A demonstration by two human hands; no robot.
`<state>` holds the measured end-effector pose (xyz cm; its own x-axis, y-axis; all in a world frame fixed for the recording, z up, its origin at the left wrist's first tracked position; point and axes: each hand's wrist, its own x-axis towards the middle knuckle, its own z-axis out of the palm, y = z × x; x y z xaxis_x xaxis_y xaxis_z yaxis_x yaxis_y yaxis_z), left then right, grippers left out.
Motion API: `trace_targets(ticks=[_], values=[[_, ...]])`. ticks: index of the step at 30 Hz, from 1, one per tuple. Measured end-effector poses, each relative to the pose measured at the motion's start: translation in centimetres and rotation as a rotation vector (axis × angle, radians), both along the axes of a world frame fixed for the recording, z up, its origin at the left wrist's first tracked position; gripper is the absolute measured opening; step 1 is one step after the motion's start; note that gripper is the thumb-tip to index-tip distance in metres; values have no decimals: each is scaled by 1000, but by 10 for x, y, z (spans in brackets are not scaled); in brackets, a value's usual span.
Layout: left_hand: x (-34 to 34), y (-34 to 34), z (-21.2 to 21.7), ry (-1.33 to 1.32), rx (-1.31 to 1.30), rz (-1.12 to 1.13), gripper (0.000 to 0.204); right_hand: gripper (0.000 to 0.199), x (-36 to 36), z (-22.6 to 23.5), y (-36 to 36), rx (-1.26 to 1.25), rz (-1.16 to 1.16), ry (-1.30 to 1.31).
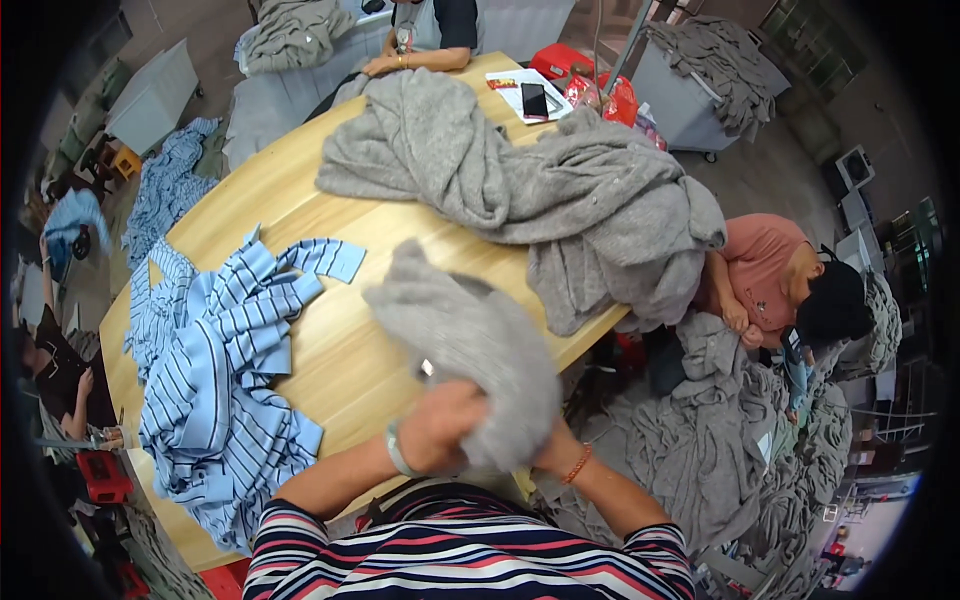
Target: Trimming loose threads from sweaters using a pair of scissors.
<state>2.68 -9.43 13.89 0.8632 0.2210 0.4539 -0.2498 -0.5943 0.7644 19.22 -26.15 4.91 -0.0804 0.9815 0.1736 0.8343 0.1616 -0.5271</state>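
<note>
A grey knit garment [490, 350], smeared by motion, hangs over the near edge of the table in front of me. Against its left side my left hand [445, 425] is closed, gripping the knit, with a small white tag showing just above the knuckles. My right hand [552, 450] is at the garment's lower right; the cloth covers its fingers. A heap of blue garments with dark stripes [225, 370] lies on the table to the left. Across the far and right side stretches a long pile of grey knit garments [600, 190].
On the wooden table [330, 225], a phone [535, 101] rests on paper near red bags [620, 100]. A person in a pink top [765, 265] handles grey knitwear at the right. Another person [440, 30] sits at the far edge. White bins [155, 100] stand around.
</note>
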Motion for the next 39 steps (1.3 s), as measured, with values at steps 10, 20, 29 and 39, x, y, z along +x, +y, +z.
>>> trace_targets(ticks=[10, 20, 29, 39], values=[[157, 47, 49, -322, 325, 66, 50, 63, 296, 4, -12, -147, -554, -379], [201, 348, -210, 197, -1117, 1453, 137, 29, 406, 11, 133, -113, -784, 192], [195, 455, -258, -95, -989, 1426, 106, 48, 392, -6, 133, -202, -749, 283], [34, 412, -144, -79, -1382, 747, 41, 50, 384, -1, 111, -118, -847, 40]])
